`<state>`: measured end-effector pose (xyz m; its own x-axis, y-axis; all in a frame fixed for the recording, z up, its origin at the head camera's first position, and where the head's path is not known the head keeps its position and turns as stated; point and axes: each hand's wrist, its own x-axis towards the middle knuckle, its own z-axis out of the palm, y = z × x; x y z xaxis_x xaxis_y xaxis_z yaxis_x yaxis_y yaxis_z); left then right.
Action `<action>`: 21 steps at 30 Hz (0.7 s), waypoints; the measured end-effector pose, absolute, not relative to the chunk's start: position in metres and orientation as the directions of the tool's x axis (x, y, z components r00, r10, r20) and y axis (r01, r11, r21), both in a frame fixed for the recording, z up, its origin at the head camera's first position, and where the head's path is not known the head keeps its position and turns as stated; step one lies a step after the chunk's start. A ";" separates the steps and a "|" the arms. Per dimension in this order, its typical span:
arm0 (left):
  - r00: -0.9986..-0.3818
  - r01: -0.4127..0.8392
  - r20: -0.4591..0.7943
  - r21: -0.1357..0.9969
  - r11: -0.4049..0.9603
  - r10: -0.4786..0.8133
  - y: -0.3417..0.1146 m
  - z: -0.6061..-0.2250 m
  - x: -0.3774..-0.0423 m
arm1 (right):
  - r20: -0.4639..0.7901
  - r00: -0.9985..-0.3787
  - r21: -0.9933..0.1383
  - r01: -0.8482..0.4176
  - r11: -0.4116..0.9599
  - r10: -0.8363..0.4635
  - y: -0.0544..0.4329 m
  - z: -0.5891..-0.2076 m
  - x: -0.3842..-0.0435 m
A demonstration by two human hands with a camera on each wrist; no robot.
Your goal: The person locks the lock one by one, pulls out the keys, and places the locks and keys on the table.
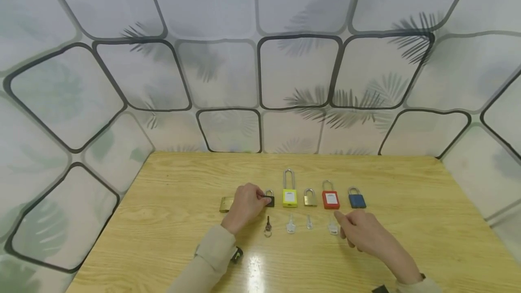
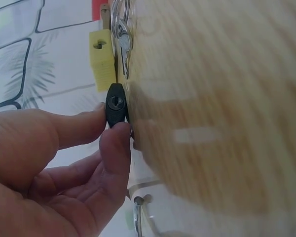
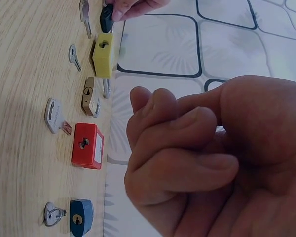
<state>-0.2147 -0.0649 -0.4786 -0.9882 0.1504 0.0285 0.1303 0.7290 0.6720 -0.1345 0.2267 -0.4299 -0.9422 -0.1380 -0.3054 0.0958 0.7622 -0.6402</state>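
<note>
My left hand [image 1: 248, 203] pinches a small black padlock [image 2: 116, 106] between thumb and fingers, its keyhole end facing the left wrist camera. The hand partly covers a brass padlock [image 1: 225, 204] at the row's left end. To the right stand a yellow padlock [image 1: 290, 198] with a long shackle, a small brass padlock [image 1: 310, 200], a red padlock [image 1: 331, 200] and a blue padlock [image 1: 357, 200]. My right hand [image 1: 362, 230] hangs with loosely curled fingers before the red and blue padlocks, nothing visible in it.
In front of the locks lie a dark key on a ring [image 1: 267, 228] and several silvery keys, one near the yellow padlock [image 1: 291, 226]. Another key [image 3: 52, 214] lies before the blue padlock. A patterned curtain [image 1: 299, 71] surrounds the wooden table [image 1: 183, 175].
</note>
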 end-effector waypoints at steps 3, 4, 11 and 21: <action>-0.989 0.133 0.036 0.667 0.733 0.147 -0.065 -0.478 -0.215 | -0.303 -0.943 -0.640 0.092 0.763 -0.140 0.227 -0.431 -0.134; -0.989 0.133 0.037 0.665 0.735 0.146 -0.065 -0.478 -0.215 | -0.303 -0.943 -0.641 0.092 0.762 -0.141 0.227 -0.432 -0.134; -0.988 0.134 0.033 0.675 0.726 0.152 -0.067 -0.480 -0.213 | -0.330 -0.935 -0.645 0.122 0.755 -0.131 0.226 -0.435 -0.133; -0.999 0.046 0.039 0.647 0.761 0.027 -0.097 -0.459 -0.212 | -0.358 -0.927 -0.638 0.154 0.754 -0.114 0.227 -0.435 -0.133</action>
<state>-0.2119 -0.0968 -0.4594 -0.9989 0.0275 0.0390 0.0462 0.7608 0.6474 -0.1334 0.2269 -0.4354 -0.9268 -0.1140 -0.3578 0.1538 0.7541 -0.6385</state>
